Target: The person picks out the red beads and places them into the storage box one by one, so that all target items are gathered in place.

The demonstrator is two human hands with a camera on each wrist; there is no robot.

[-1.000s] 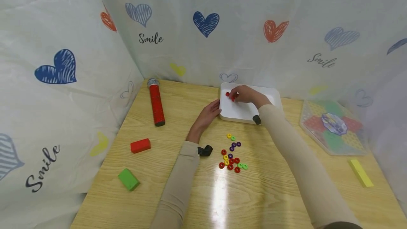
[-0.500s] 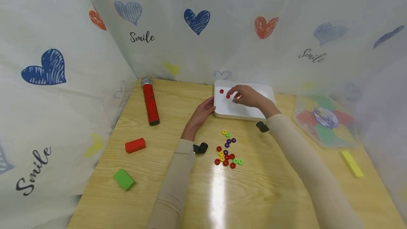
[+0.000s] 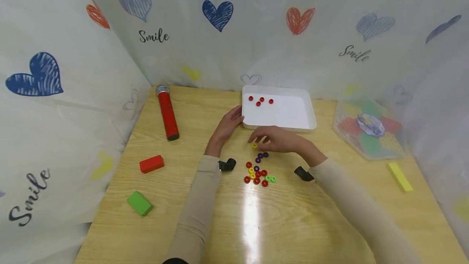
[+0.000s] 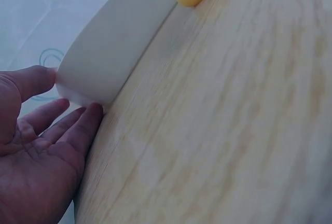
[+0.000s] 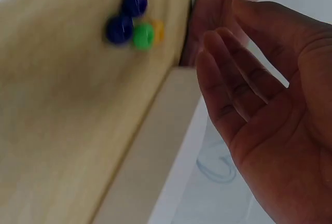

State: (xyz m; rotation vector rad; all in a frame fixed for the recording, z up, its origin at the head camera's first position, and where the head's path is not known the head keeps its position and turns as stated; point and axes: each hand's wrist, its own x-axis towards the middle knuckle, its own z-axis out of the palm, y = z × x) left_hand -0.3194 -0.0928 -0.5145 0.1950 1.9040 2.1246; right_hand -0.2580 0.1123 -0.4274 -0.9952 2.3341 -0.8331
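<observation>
My left hand rests at the left side of a white tray. In the left wrist view, thumb and fingertips touch the tray's corner, fingers fairly straight. Several small red rings lie inside the tray. Just in front of it, my right hand hovers with loosely bent fingers over a yellow ring. The right wrist view shows nothing between thumb and fingers; a green ring and purple rings lie on the table below. A cluster of red, yellow, purple and green rings lies nearer.
To the left are a red microphone, a red block and a green block. At the right lie a clear hexagonal case with coloured sections and a yellow block. A printed curtain stands behind the table.
My right hand has left the red rings in the tray and moved forward-edgewards, toward me, over the yellow ring. My left hand stays at the tray. The head view has shifted slightly.
</observation>
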